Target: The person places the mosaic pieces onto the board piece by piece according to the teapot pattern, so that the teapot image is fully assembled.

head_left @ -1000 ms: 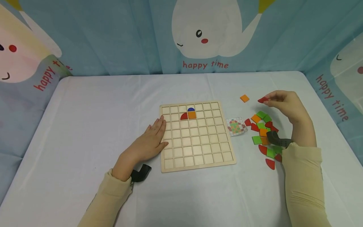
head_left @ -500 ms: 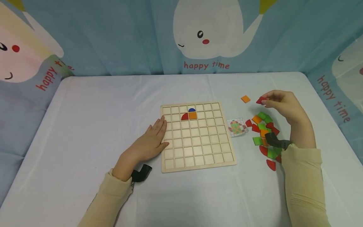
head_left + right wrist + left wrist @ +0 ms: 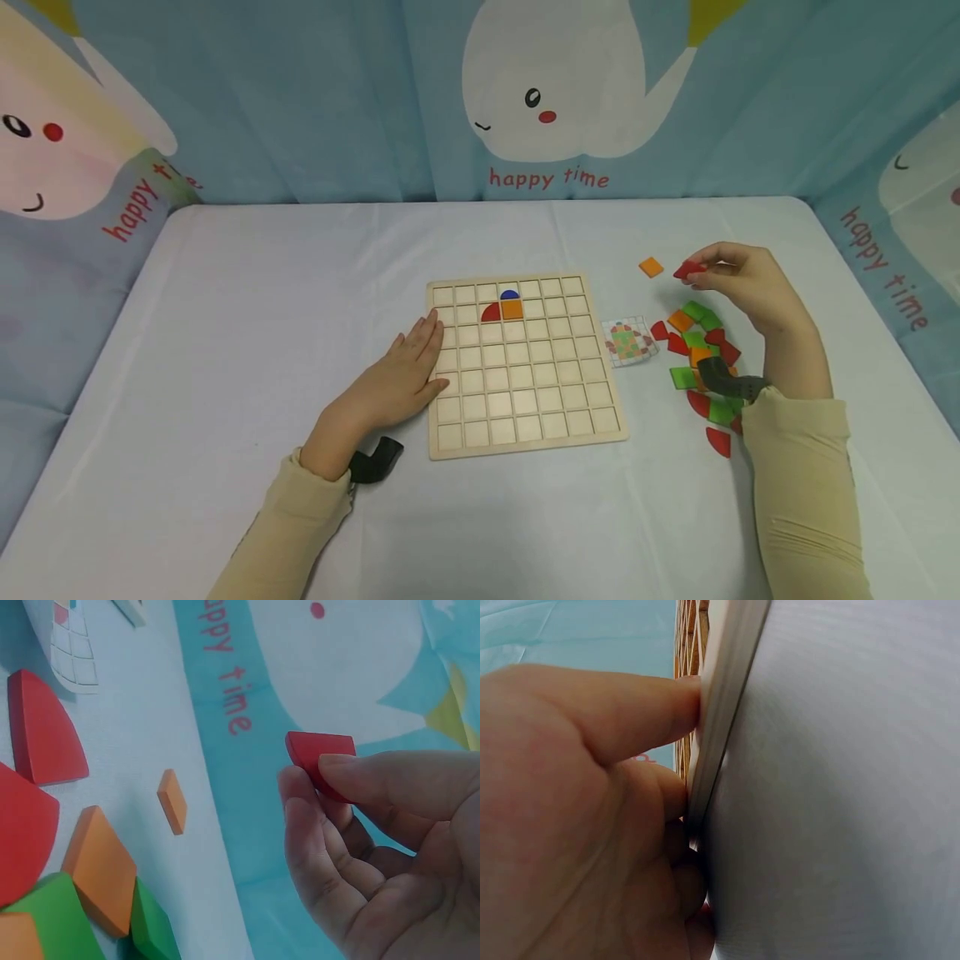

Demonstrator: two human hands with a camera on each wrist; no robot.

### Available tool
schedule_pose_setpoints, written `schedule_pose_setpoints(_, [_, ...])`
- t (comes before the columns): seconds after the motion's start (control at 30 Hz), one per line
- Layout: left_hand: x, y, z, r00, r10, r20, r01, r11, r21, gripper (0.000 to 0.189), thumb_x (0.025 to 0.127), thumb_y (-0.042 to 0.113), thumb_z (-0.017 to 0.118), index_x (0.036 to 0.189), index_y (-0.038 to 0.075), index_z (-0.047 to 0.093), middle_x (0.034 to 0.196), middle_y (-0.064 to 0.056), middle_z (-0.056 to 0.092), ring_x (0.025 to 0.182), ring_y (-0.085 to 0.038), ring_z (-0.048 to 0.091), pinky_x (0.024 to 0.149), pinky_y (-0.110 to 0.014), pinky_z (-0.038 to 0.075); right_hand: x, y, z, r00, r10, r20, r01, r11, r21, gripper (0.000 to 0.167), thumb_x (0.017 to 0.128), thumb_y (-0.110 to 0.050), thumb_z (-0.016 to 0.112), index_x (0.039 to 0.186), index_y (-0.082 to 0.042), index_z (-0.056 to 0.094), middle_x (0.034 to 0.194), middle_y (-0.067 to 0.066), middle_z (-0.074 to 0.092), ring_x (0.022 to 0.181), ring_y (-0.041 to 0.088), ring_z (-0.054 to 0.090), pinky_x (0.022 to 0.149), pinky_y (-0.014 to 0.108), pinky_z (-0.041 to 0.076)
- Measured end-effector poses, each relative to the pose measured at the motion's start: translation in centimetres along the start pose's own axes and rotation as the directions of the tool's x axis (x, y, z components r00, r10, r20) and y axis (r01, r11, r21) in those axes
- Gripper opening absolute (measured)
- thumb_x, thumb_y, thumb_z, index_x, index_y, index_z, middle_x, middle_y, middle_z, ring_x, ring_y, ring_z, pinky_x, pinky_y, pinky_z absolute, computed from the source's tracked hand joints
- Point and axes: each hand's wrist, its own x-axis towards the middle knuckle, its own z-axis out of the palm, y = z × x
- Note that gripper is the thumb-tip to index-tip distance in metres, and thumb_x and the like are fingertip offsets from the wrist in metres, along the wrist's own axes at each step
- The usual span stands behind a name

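In my right hand [image 3: 738, 279] a red quarter-circle tile [image 3: 322, 754] is pinched between thumb and fingers, raised above the table beyond the pile of loose tiles. My left hand [image 3: 393, 375] lies along the left edge of a wooden grid board [image 3: 525, 429], fingers straight, thumb and fingertips touching its rim. Near the board's top sit a blue half-circle tile [image 3: 510, 295], an orange square tile [image 3: 512, 310] and a red quarter-circle tile [image 3: 491, 312], fitted in neighbouring cells. The left wrist view shows the thumb [image 3: 652, 712] against the board's side.
A small pattern card [image 3: 628, 340] lies just right of the board. Beyond it spreads a pile of green, orange and red tiles [image 3: 697, 339], partly under the right wrist camera [image 3: 727, 381]. One orange square [image 3: 651, 267] lies apart, behind the pile.
The right hand has shifted slightly left, and the red tile has turned between its fingers. The left hand keeps its place on the board's edge.
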Motion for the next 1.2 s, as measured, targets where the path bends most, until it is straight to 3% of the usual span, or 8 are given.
schedule_pose_setpoints(0.27, [0.1,0.1,0.0,1.000,0.008,-0.003,-0.007,1.000,0.009,0.072,0.099,0.026,0.048,0.147,-0.009,0.007,0.155,-0.021,-0.003,0.142,-0.034,0.002,0.113,-0.050,0.010,0.0,0.2,0.2,1.000,-0.004,0.012,0.004,1.000,-0.014,0.032,0.094,-0.019,0.060,0.113,0.006,0.055,0.087,-0.019,0.063,0.085,0.003,0.062,0.082,0.014,0.045])
schedule_pose_setpoints(0.57, [-0.1,0.1,-0.2,1.000,0.004,-0.003,-0.004,1.000,0.004,0.072,0.099,0.025,0.048,0.147,-0.009,0.007,0.155,-0.022,-0.002,0.142,-0.035,0.002,0.113,-0.050,0.010,-0.1,-0.3,0.6,0.998,-0.057,0.013,0.058,0.998,-0.033,0.032,0.094,-0.017,0.059,0.114,0.007,0.059,0.089,-0.016,0.061,0.084,0.004,0.059,0.077,0.009,0.044])
schedule_pose_setpoints(0.97, [-0.1,0.1,0.0,1.000,0.008,-0.009,-0.007,1.000,0.007,0.072,0.099,0.026,0.048,0.147,-0.010,0.008,0.155,-0.022,-0.002,0.142,-0.035,0.003,0.113,-0.051,0.010,0.0,-0.9,1.1,0.997,-0.071,0.043,0.070,0.997,0.026,0.029,0.093,-0.014,0.061,0.112,0.008,0.059,0.091,-0.011,0.063,0.081,0.005,0.063,0.076,0.011,0.047])
schedule_pose_setpoints(1.2, [0.1,0.0,0.0,1.000,0.007,-0.012,-0.007,1.000,0.015,0.072,0.099,0.026,0.048,0.147,-0.010,0.007,0.155,-0.022,-0.003,0.142,-0.034,0.002,0.113,-0.051,0.010,0.2,-1.0,1.4,0.998,-0.061,0.007,0.061,0.998,0.024,0.030,0.092,-0.019,0.063,0.108,0.006,0.059,0.087,-0.013,0.065,0.081,0.006,0.062,0.077,0.011,0.046])
